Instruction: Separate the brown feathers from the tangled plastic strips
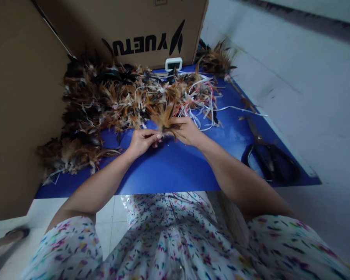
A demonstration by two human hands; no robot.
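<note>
Between my two hands, just above the blue tabletop (163, 171), is a small bunch of brown feathers (163, 116) with some dark ones in it. My left hand (144, 142) pinches the pale quill end between thumb and fingertips. On the other side, my right hand (188, 130) is closed around feathers, which stick out past its fingers. A large heap of brown and black feathers (111, 93) lies right behind my hands. White and pink ties (195, 101) trail out of the heap near my right hand.
Black-handled scissors (270, 157) lie at the table's right side. A cardboard box (151, 23) stands behind the heap, with a small white device (173, 64) before it. More cardboard (20, 109) rises at the left. Another feather bundle (217, 60) sits at the back right by the wall.
</note>
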